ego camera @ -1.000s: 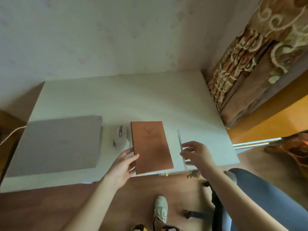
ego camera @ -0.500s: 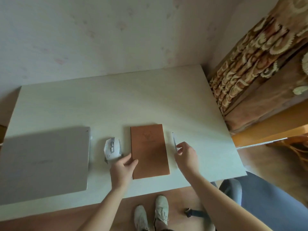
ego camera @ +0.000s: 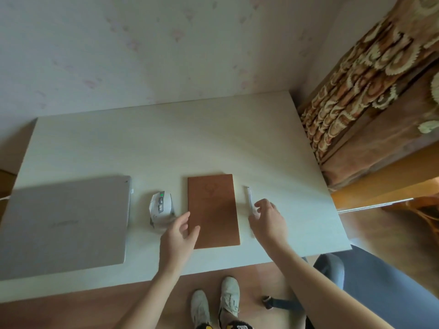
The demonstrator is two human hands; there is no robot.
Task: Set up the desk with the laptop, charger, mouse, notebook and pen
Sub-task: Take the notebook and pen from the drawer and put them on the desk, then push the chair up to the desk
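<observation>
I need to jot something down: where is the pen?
In the head view the pen lies on the desk, just right of the brown notebook, by the right hand.

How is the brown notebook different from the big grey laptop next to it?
The notebook is brown, while the laptop is silver-grey. The notebook looks smaller and narrower; the laptop is wider and covers more of the desk. The notebook lies in the middle, with the left hand over its near left corner; the laptop sits at the left end, with nothing touching it. Both are closed, flat and rectangular.
</observation>
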